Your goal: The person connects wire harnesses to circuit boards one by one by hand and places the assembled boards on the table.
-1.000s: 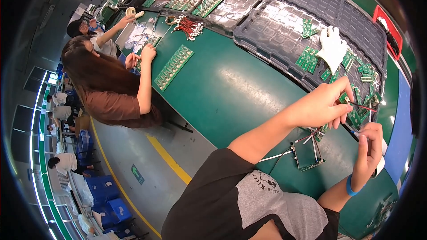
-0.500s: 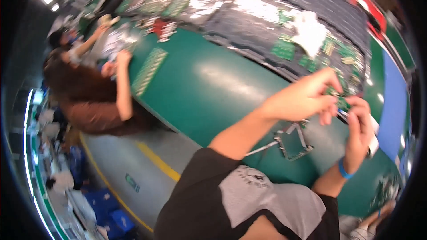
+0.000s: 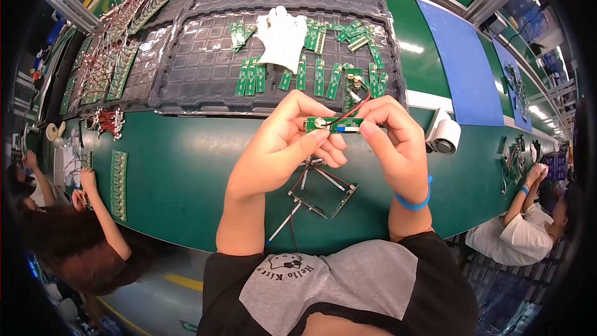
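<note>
Both my hands hold a small green circuit board (image 3: 336,121) level above the bench. My left hand (image 3: 280,140) has thumb and fingers closed on its left end, by a white connector. My right hand (image 3: 398,137) pinches the right end, where a short white and blue strip (image 3: 349,129) lies along the board. Red and black wires (image 3: 362,103) curve up from the held board towards another green board (image 3: 353,81) just beyond. Below my hands, wired boards with white strips (image 3: 323,202) lie on the green bench, partly hidden by my left hand.
Black compartment trays (image 3: 211,56) hold several loose green boards and a white glove (image 3: 283,40). A white cylindrical device (image 3: 443,135) stands at right, near a blue mat (image 3: 457,62). A long board panel (image 3: 118,186) lies left. Co-workers sit at both sides.
My view has swung right and levelled, so the tray and bench now appear further left. Both hands still hold a green board, now seen more sharply.
</note>
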Action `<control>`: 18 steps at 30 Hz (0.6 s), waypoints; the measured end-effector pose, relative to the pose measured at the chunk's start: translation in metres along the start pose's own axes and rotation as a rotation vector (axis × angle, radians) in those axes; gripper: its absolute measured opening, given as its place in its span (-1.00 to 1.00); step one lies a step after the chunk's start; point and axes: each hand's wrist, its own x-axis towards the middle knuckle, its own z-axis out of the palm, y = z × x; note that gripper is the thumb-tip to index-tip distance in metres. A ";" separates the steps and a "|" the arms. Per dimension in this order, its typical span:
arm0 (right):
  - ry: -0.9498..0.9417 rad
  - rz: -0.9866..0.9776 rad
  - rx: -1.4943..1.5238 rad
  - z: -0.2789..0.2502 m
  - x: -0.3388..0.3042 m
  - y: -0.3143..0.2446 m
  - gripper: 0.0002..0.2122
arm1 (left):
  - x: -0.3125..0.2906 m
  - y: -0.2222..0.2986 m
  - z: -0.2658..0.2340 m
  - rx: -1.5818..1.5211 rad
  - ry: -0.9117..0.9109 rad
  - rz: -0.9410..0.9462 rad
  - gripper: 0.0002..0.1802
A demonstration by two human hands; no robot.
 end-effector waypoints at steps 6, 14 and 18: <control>0.009 -0.065 -0.025 0.001 0.001 0.004 -0.94 | 0.005 -0.005 0.001 0.029 -0.006 0.011 -0.81; 0.023 -0.029 -0.008 0.002 0.001 0.003 -0.95 | 0.004 -0.007 0.001 -0.055 -0.013 -0.006 -0.80; 0.033 0.013 -0.004 0.003 0.000 0.002 -0.95 | 0.004 -0.007 0.001 -0.043 -0.005 0.000 -0.80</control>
